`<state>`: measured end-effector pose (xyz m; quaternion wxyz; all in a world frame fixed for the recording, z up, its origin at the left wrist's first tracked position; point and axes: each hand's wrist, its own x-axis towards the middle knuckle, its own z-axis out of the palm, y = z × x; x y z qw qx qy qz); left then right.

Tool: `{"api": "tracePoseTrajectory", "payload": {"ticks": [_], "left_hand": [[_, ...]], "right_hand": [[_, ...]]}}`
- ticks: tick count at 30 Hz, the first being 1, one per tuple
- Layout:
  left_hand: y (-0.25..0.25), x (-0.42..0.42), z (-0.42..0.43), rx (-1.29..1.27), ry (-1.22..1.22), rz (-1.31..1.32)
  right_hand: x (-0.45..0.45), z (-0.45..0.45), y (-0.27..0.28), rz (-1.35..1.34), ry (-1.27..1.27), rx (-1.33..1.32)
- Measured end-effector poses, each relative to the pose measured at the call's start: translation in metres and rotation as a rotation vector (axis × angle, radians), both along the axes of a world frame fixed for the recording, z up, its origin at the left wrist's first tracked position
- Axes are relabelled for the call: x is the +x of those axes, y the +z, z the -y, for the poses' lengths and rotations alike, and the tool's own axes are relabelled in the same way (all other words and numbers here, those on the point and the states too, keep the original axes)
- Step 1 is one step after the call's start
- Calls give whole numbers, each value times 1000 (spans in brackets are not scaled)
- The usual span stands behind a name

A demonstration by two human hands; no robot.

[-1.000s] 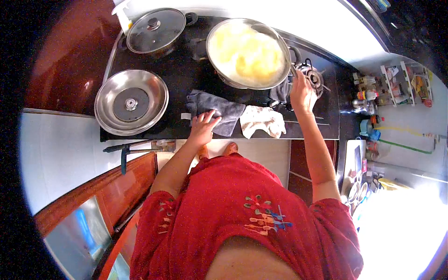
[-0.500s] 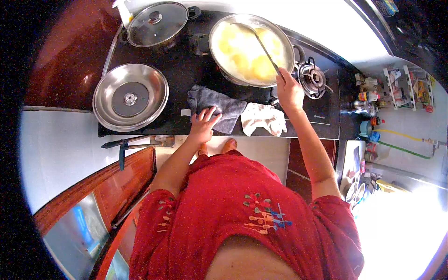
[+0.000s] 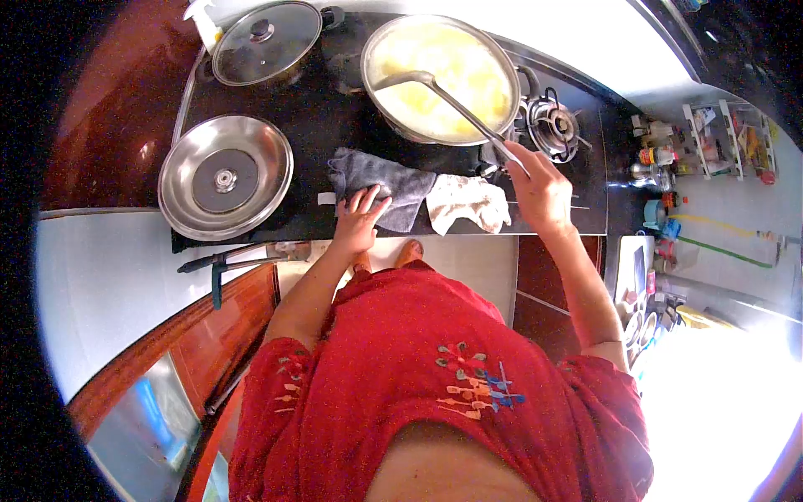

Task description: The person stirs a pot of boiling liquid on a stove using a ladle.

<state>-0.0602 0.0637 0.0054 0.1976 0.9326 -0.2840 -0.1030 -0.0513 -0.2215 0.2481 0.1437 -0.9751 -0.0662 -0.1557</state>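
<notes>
My right hand (image 3: 542, 191) is closed around the handle of a metal ladle (image 3: 460, 107), whose bowl lies over the left part of a wide pan (image 3: 512, 92). Pale liquid with yellow pieces (image 3: 456, 71) fills the pan. Fingers spread, my left hand (image 3: 360, 222) rests on a dark grey cloth (image 3: 391, 191) near the counter's front edge. Beside that cloth, to its right, lies a white patterned cloth (image 3: 465, 203).
An upturned steel lid (image 3: 180, 180) lies at the counter's left. Behind it stands a pot with a glass lid (image 3: 276, 50), beside a white spray bottle (image 3: 201, 23). A gas burner (image 3: 556, 130) is right of the pan. Bottles and racks (image 3: 711, 151) are farther right.
The ladle has come into clear view, its bowl now at the pan's left-front side. My right hand has drawn back toward the counter's front. My left hand stays on the grey cloth.
</notes>
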Motion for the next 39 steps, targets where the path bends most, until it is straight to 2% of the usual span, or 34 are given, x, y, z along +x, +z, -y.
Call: {"api": "tracePoseTrajectory", "payload": {"ticks": [4, 9, 16, 20, 25, 30, 39], "left_hand": [[1, 1, 1, 11, 10, -29], [-3, 4, 0, -13, 5, -37], [-5, 13, -3, -17, -22, -48], [-7, 11, -4, -10, -32, -15], [-7, 11, -4, 6, -33, -24], [-4, 11, -3, 41, -43, -18], [4, 9, -1, 37, -17, -62]], "right_hand": [[-16, 13, 30, 37, 60, -10], [-34, 31, 66, -96, -40, 62], [-50, 54, 88, -196, -148, 64], [-51, 53, 72, -164, -176, 25], [-47, 41, 23, -178, -165, -71], [-32, 23, -22, -154, -155, -7], [26, 23, -55, -13, -91, -81]]}}
